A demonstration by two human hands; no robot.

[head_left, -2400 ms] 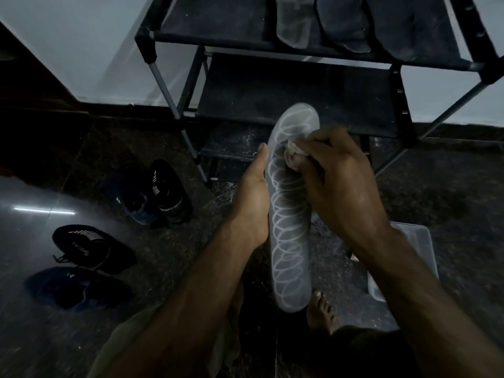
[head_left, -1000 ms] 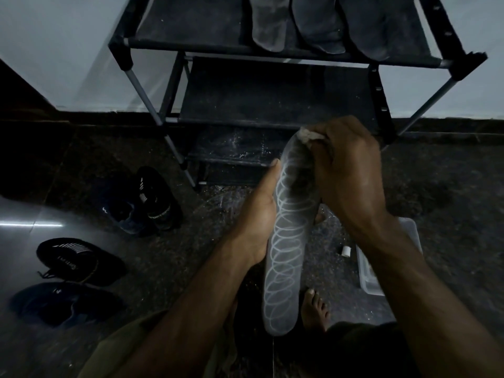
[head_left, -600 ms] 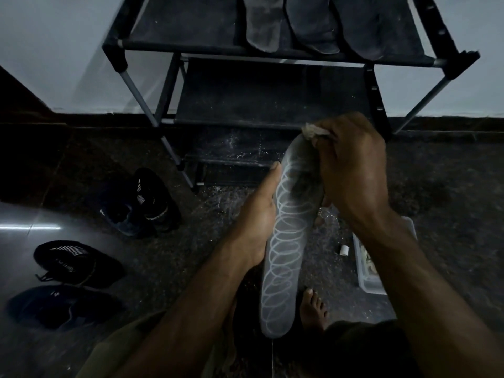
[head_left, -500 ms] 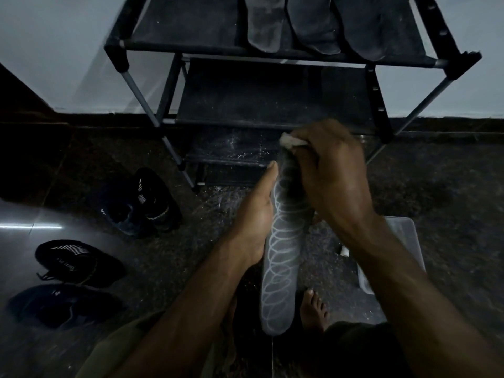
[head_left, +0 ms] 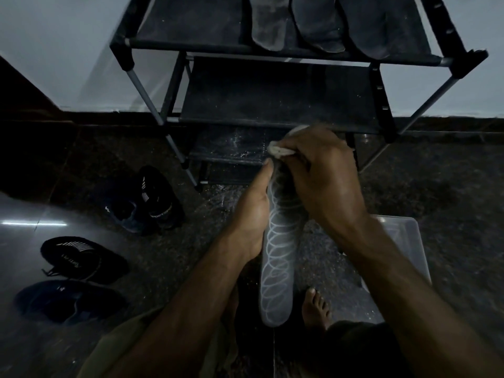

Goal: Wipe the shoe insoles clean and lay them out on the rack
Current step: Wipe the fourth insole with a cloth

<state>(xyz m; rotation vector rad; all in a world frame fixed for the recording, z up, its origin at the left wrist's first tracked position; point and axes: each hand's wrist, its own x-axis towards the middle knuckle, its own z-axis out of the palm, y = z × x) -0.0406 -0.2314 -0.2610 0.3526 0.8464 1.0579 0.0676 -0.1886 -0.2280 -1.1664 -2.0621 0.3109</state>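
Observation:
A grey insole with a white loop pattern stands lengthwise in front of me, heel end toward my feet. My left hand grips its left edge from behind, thumb along the rim. My right hand pinches a small pale cloth and presses it on the insole's far toe end, covering that part. Three dark insoles lie side by side on the top shelf of the black rack.
The rack's lower shelves hold nothing and are dusty. A clear plastic tub sits on the floor at the right. Several dark shoes lie on the dark floor at the left. My bare foot is beneath the insole.
My right hand has rubbed the cloth up from the middle of the insole to its toe end and shifted slightly left there. My left hand kept its hold.

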